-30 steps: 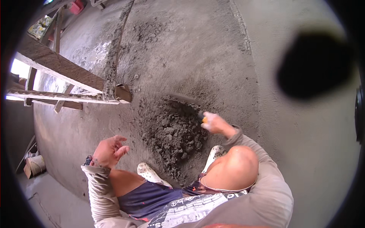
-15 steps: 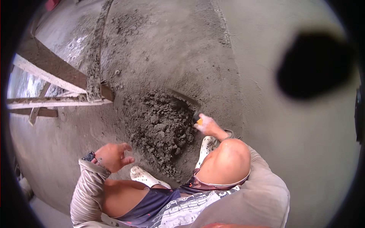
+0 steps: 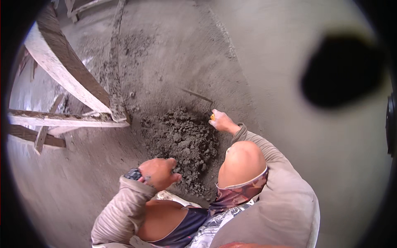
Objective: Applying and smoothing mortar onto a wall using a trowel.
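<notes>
A heap of dark, crumbly mortar (image 3: 188, 138) lies on the floor in front of my feet. My right hand (image 3: 224, 122) is closed on the yellow handle of a trowel (image 3: 197, 95) at the heap's far right edge. Its thin blade is seen nearly edge-on and reaches leftward along the floor beyond the heap. Above the heap's near left side is my left hand (image 3: 160, 173), holding nothing, with thumb and forefinger apart and the other fingers mostly hidden. I cannot tell whether it touches the mortar.
Wooden beams (image 3: 68, 66) meet in a corner at the left, beside a long mortar-crusted board (image 3: 114, 62). Smooth wet-looking floor (image 3: 297, 149) spreads on the right, bordering the rougher surface. A speckled white boot (image 3: 175, 198) stands close below my left hand.
The view has shifted. My left hand has moved right, over the edge of the mortar heap. My right hand and trowel have moved farther away, and the blade has swung clear of the heap.
</notes>
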`<state>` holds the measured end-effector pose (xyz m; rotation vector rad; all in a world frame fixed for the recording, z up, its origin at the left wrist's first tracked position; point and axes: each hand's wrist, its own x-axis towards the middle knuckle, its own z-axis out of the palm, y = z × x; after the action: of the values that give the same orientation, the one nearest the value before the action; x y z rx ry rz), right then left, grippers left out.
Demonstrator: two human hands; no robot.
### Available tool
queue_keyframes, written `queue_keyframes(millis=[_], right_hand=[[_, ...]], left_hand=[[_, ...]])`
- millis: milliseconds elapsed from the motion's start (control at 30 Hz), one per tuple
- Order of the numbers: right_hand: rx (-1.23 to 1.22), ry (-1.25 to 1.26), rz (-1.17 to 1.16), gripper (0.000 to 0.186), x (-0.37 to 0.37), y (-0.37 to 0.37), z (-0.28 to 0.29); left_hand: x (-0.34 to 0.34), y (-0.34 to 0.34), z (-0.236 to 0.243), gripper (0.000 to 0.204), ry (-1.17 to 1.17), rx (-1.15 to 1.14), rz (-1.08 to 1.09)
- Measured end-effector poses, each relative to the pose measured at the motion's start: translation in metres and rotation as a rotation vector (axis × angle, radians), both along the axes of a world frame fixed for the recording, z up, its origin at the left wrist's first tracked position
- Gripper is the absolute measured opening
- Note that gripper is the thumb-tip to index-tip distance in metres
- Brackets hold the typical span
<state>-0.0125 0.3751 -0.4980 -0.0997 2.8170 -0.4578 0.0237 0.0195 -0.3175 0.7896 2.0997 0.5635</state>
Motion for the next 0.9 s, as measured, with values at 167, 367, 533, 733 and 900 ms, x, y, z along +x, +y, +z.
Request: queue_keyframes(millis=[167,367,533,733,900], right_hand=[[-0.333,-0.052,-0.705,0.043,-0.036,-0.029,0.046],[-0.398,0.028,-0.674,0.030,-0.062,-0.008,0.111],[-0.674,0.074,-0.763,0.023,-0.088,-0.003,0.109],[-0.790,-0.002,-0.907,0.013,-0.109,0.074,0.071],[-0.814,0.052,-1.036,0.018,-0.146,0.190,0.038]], left_hand=[[-0.002,0.010,-0.007,0.040,0.089,0.109,-0.019],[-0.003,0.008,-0.019,0.039,0.136,0.055,-0.028],[0.000,-0.004,-0.011,0.041,0.096,0.043,0.100],[-0.001,-0.012,0.011,0.041,0.124,0.023,0.390],[-0.020,-0.012,0.027,0.040,0.211,0.230,1.104]])
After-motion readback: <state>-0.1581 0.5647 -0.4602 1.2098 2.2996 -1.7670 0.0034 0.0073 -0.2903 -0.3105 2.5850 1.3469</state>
